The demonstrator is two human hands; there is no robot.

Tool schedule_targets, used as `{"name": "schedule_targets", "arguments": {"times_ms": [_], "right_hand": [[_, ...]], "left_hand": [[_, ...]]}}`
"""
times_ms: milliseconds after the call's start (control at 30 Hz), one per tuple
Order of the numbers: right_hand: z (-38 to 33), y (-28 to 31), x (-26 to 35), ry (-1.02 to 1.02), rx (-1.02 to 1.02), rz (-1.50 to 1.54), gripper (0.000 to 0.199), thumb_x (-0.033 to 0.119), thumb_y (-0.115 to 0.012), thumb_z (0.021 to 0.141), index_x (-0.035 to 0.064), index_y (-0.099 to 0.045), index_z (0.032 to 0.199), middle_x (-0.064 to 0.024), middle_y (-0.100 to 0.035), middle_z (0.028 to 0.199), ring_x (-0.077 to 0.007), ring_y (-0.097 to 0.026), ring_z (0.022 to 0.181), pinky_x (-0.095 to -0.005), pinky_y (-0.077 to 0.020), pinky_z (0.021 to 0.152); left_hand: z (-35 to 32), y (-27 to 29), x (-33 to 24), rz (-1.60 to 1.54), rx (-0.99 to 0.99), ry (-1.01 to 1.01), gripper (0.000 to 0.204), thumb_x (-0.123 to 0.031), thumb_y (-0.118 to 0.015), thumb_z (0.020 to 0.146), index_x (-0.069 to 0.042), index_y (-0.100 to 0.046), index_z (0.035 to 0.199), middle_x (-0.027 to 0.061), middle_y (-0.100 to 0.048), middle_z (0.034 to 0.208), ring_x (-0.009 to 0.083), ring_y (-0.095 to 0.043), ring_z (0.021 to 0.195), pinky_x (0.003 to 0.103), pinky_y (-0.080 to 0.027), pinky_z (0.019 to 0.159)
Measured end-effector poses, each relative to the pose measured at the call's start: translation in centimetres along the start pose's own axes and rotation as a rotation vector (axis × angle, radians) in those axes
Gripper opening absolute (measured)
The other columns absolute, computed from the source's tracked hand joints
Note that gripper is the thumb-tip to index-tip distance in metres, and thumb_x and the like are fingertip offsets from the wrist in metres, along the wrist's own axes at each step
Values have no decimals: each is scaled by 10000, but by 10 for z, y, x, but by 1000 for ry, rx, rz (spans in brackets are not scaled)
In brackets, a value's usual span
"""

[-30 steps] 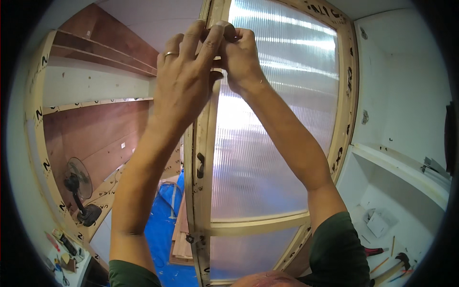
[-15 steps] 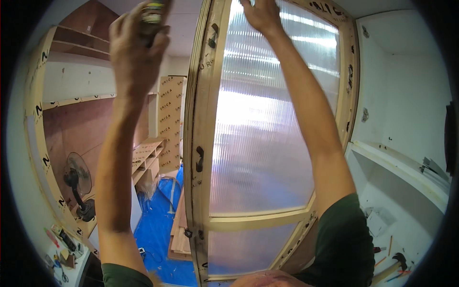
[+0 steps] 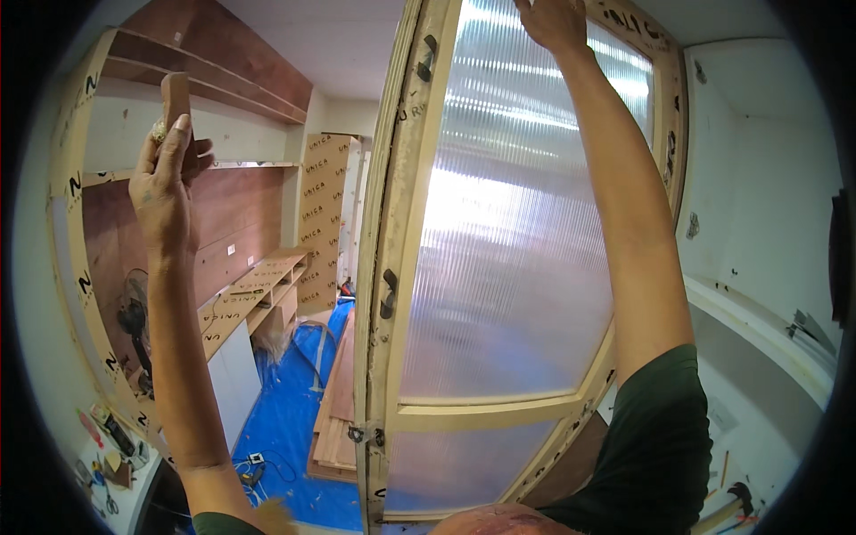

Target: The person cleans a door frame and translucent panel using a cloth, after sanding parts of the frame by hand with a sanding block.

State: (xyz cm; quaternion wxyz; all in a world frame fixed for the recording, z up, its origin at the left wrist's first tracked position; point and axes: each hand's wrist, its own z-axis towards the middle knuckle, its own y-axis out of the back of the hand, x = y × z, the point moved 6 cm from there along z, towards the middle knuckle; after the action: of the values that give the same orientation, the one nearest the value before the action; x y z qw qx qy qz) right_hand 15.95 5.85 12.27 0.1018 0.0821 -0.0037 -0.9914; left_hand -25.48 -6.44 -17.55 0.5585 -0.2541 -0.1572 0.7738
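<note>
A tall door point(image 3: 406, 267) with a pale wood frame and ribbed translucent panels stands upright before me. Raised at the left, my left hand point(image 3: 168, 196) is closed round a brown wooden block point(image 3: 176, 94) with rounded corners; a small pale patch shows on its side. This hand is well apart from the door. My right hand point(image 3: 557, 27) reaches to the top of the ribbed panel point(image 3: 508, 285), its fingers apart and partly cut off by the picture's upper edge. It seems to lie against the door, holding nothing that I can see.
Blue sheeting point(image 3: 294, 419) covers the floor behind the door, with stacked boards point(image 3: 334, 428) on it. A fan point(image 3: 134, 312) and a long low cabinet point(image 3: 254, 294) stand left. White shelving point(image 3: 758, 330) lines the right, with a hammer point(image 3: 740, 495) low down. Small tools lie at lower left.
My left hand has come down and to the left, turning the block so its wooden side shows. My right hand has shifted right along the panel's top, and the view has swung slightly left.
</note>
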Motion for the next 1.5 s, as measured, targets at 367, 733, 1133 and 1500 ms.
{"name": "schedule_targets", "arguments": {"times_ms": [367, 733, 1133, 1500], "right_hand": [[27, -36, 51, 287, -23, 278, 591, 343, -388, 1110, 27, -306, 1603, -152, -300, 1676, -292, -246, 1563, -508, -155, 1279], [-24, -62, 61, 204, -73, 499, 590, 329, -458, 1049, 22, -416, 1551, -212, -441, 1582, -339, -337, 1520, -636, -119, 1237], [-185, 1, 77, 371, -242, 813, 307, 155, -616, 890, 49, -726, 1156, -163, -681, 1303, -307, -623, 1230, -535, -371, 1106], [-205, -25, 108, 262, -55, 498, 901, 488, -646, 957, 6, -246, 1604, -270, -211, 1665, -412, -234, 1548, -661, -169, 1221]], "left_hand": [[-13, -47, -3, -89, 51, -41, 456, -318, -723, 988, -19, -645, 1324, -20, -628, 921, 36, -503, 769, 218, -372, 627], [-25, -84, 6, 15, 169, 57, 488, -333, -705, 993, -39, -613, 1371, -34, -634, 942, 26, -525, 755, 212, -374, 609], [31, -196, -28, 133, 215, -388, 538, -341, -741, 974, -32, -610, 1395, 16, -649, 879, 65, -557, 698, 228, -444, 582], [15, -316, -74, 729, 230, -490, 447, -318, -680, 976, -140, -605, 1379, 208, -621, 1238, 400, -663, 1106, 488, -531, 957]]}}
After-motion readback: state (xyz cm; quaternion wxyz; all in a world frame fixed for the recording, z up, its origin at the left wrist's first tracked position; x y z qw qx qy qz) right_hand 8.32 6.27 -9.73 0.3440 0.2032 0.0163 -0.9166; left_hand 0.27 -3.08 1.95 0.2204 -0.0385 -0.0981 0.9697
